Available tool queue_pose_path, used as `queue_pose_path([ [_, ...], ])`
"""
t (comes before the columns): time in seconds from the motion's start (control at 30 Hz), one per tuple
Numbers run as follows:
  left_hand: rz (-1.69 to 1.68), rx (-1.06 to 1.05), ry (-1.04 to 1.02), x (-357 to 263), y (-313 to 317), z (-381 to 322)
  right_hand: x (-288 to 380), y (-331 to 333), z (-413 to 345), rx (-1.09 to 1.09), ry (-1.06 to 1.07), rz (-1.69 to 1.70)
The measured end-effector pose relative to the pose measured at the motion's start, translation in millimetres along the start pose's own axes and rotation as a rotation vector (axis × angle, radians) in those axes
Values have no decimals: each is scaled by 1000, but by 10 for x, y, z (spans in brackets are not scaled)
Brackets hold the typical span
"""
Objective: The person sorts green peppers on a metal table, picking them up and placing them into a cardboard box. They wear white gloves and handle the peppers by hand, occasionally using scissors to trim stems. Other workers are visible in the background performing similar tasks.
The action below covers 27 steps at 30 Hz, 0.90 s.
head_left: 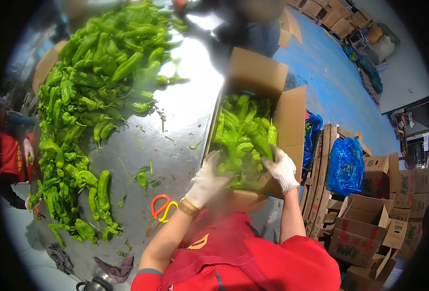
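Long green peppers [241, 142] fill much of an open cardboard box [290, 127] beside the metal table. My left hand [209, 180], in a white glove, is at the box's near left side, blurred, by the peppers; whether it holds any cannot be told. Over the box's right near part, my gloved right hand [281, 167] has its fingers against a green pepper [263, 143]. A large heap of green peppers [101, 72] covers the left and far part of the metal table [178, 152]. Scissors with red and yellow handles [159, 209] lie near my left wrist.
Stems and leaf scraps lie about the table. A dark cloth [118, 269] is at its near edge. Wooden pallets [320, 182], a blue plastic bag [345, 165] and cardboard boxes [360, 232] stand at right. A person in red [12, 152] is at far left; another is beyond the table.
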<state>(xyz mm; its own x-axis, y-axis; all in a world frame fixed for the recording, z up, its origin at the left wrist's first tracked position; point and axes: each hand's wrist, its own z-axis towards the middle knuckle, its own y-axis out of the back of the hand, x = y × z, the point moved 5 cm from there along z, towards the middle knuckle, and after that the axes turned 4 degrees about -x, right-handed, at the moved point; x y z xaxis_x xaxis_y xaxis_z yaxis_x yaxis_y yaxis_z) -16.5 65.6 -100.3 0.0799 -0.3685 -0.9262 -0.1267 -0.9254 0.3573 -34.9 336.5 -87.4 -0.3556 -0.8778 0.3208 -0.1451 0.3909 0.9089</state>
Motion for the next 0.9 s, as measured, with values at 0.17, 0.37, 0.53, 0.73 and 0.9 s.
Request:
queue_pose_path([
  [0.17,219,82,276,140,74,-189,-28,-237,364,-131,168,-3],
  [0.37,258,-216,45,544,872,-839,-433,-1119,1655,-191,105,-2],
  [0.53,418,-605,90,957,1910,-1584,498,-1312,716,-14,370,-437],
  [0.73,979,-823,589,1721,2901,-1942,187,-1428,-114,148,634,-539],
  [0.9,1048,-592,1007,2007,3426,-1779,-47,-1286,730,119,381,-693],
])
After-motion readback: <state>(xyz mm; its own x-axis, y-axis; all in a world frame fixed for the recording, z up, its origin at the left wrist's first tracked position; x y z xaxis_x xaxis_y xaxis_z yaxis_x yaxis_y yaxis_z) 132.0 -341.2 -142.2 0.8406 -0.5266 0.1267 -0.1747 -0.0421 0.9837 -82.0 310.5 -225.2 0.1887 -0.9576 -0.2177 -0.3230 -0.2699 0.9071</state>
